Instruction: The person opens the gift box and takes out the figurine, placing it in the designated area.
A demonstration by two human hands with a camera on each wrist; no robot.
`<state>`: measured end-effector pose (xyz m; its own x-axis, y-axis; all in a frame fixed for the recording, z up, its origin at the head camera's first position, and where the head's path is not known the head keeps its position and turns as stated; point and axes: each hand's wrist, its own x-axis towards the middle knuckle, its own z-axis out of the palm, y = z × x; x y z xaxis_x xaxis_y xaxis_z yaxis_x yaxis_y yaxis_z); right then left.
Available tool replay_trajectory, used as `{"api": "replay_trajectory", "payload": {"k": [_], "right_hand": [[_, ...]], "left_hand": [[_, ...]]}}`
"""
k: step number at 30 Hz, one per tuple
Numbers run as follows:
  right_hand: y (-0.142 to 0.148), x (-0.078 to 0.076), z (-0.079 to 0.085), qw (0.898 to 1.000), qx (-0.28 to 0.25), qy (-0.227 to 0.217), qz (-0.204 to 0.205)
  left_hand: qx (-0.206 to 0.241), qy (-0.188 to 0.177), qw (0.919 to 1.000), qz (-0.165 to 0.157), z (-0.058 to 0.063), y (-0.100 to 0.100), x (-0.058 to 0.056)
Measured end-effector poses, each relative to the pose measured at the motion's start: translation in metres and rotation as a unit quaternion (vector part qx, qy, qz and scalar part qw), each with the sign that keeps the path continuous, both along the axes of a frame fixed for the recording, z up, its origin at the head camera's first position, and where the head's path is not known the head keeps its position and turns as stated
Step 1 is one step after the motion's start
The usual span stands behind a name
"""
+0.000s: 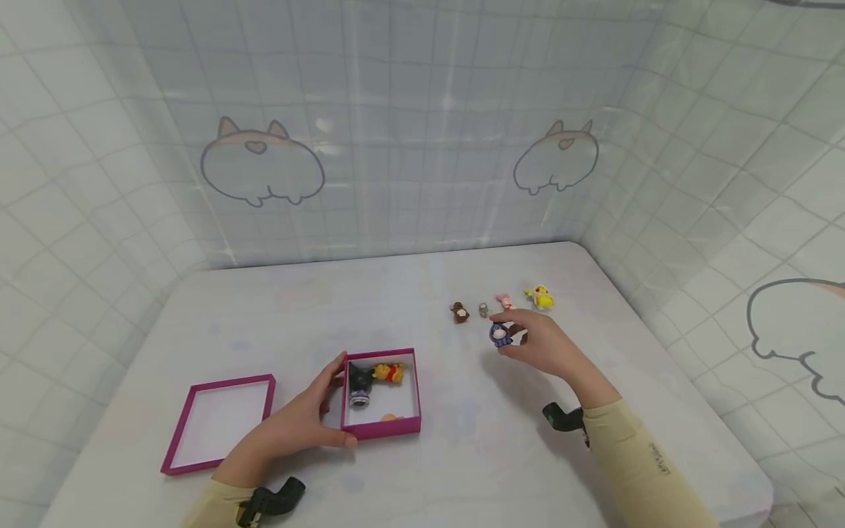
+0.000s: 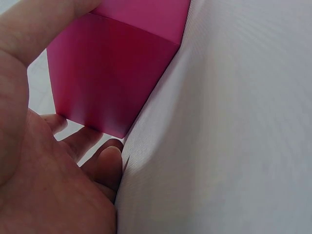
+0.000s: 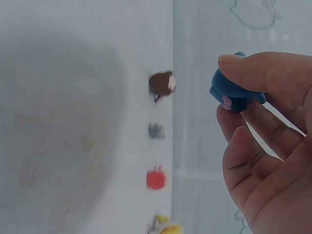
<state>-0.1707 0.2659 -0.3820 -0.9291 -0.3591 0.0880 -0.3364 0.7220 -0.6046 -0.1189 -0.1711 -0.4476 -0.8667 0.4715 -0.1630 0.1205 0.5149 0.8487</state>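
My left hand (image 1: 297,424) grips the left side of a magenta-rimmed box (image 1: 396,425), thumb at the front corner and fingers at the back. Inside the box lie a yellow bear figurine in a red shirt (image 1: 389,373) and a dark figurine (image 1: 359,380); a peach-coloured bit shows by the front wall. To the right, my right hand (image 1: 543,346) pinches a small blue figurine (image 1: 499,335) between thumb and fingers, raised above the table. The right wrist view shows the blue figurine's rounded back (image 3: 229,87) with a pink mark on it.
Behind the right hand, a brown figurine (image 1: 460,313), a tiny grey one (image 1: 483,310), a pink one (image 1: 505,302) and a yellow one (image 1: 541,296) form a row. A shallow magenta-rimmed tray or lid (image 1: 218,425) lies left of the left hand. Patterned curtains surround the white table.
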Motion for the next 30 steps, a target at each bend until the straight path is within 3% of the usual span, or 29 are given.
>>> {"api": "replay_trajectory", "payload": {"k": [17,30], "right_hand": [[0.053,-0.007,-0.019,0.999,0.011,-0.026,-0.046],[0.098,-0.019,-0.029,0.993,0.023,-0.07,-0.09]], "left_hand": [[-0.006,-0.003,1.0,0.002,-0.001,0.001,-0.001],[-0.012,0.001,0.9999,0.005,0.0,0.002,-0.003]]}}
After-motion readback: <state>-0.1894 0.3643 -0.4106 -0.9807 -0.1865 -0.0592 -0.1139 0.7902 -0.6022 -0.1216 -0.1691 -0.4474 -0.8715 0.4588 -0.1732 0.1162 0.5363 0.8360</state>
